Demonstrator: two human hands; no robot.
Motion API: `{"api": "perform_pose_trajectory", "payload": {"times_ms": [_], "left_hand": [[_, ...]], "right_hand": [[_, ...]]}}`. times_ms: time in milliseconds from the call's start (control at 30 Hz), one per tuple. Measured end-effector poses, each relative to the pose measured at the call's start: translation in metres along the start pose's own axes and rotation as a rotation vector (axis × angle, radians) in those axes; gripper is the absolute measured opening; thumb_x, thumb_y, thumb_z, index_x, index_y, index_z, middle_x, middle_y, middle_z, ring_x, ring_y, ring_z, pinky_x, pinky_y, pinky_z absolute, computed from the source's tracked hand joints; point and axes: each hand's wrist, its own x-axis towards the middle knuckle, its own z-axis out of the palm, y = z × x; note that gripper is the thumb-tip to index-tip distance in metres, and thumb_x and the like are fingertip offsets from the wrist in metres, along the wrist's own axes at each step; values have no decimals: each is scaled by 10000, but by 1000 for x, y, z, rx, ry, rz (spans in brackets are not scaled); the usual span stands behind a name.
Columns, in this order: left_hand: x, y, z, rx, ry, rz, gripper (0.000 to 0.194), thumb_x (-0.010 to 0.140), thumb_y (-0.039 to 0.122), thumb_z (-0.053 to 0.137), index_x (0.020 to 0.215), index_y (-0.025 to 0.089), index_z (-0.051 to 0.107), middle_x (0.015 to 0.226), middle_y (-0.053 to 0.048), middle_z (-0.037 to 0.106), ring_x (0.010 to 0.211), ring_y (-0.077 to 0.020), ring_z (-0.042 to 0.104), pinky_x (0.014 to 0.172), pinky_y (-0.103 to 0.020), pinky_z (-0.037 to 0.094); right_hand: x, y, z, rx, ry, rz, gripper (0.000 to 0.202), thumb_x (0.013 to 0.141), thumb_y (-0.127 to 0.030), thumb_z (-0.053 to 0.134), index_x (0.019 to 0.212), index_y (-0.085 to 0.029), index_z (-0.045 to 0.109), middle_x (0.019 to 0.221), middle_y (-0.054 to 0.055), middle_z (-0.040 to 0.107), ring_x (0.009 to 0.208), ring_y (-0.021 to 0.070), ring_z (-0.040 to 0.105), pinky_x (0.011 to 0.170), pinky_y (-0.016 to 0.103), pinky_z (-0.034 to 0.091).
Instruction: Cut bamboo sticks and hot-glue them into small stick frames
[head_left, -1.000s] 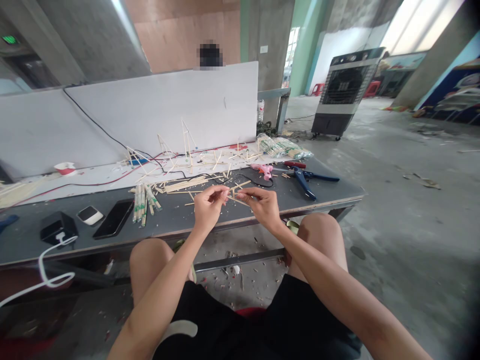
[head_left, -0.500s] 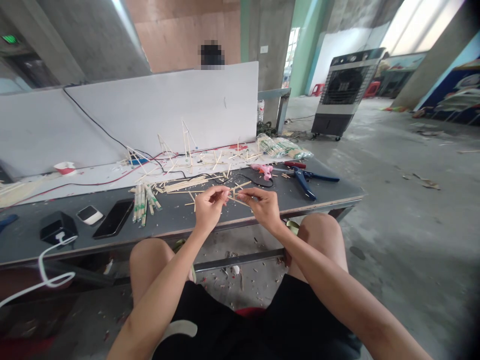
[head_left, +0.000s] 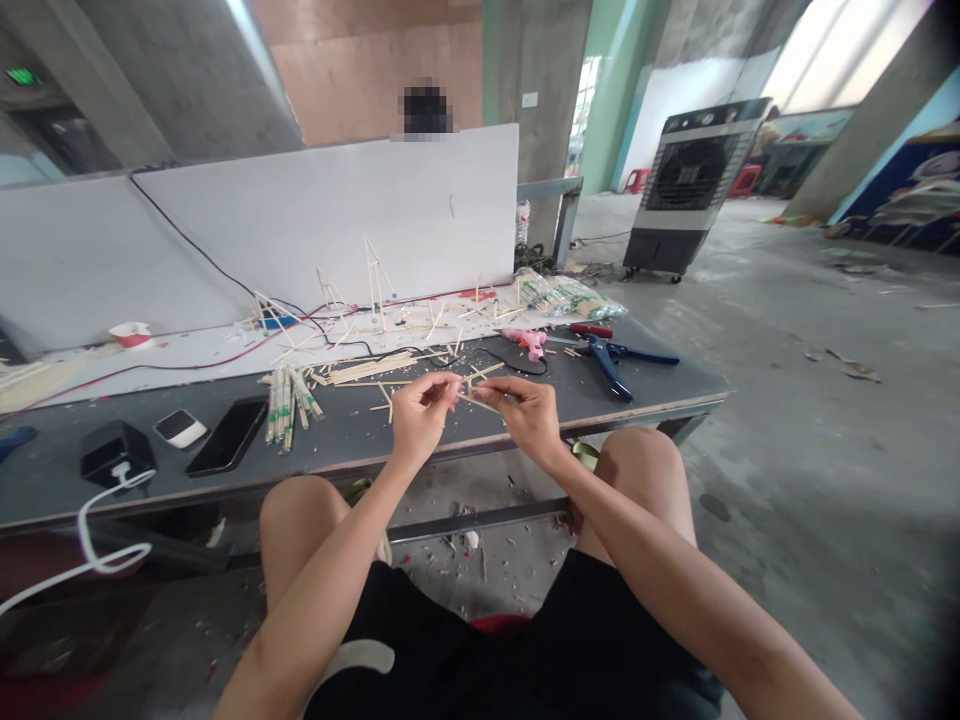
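Note:
Thin wooden sticks meet between my two hands, just above the front of the dark table. My left hand is closed in a pinch on the left end of the sticks. From the other side my right hand pinches them too, thumb against fingers. How the pieces join is partly hidden by my fingertips. Behind my hands lies a pile of loose sticks. A pink glue gun rests beyond my right hand, with a blue cutter to its right.
Wrapped stick bundles, a black phone and a black charger box lie on the left. Upright stick frames stand before a white partition; a person's head shows above it. An air cooler stands at right.
Hardly anything differs. Both hands keep their pinch on the sticks, and the view has shifted very slightly.

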Motion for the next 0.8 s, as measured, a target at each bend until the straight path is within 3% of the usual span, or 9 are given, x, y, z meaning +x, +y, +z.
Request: {"api": "perform_pose_trajectory", "payload": {"times_ms": [800], "left_hand": [[-2, -1, 1, 11, 2, -4, 211, 867, 396, 703, 919, 198, 753, 720, -45, 716, 580, -150, 629, 549, -266, 511]], "right_hand": [[-3, 4, 2, 8, 4, 25, 195, 803, -381, 761, 873, -206, 809, 830, 50, 783, 770, 227, 720, 689, 305, 522]]}}
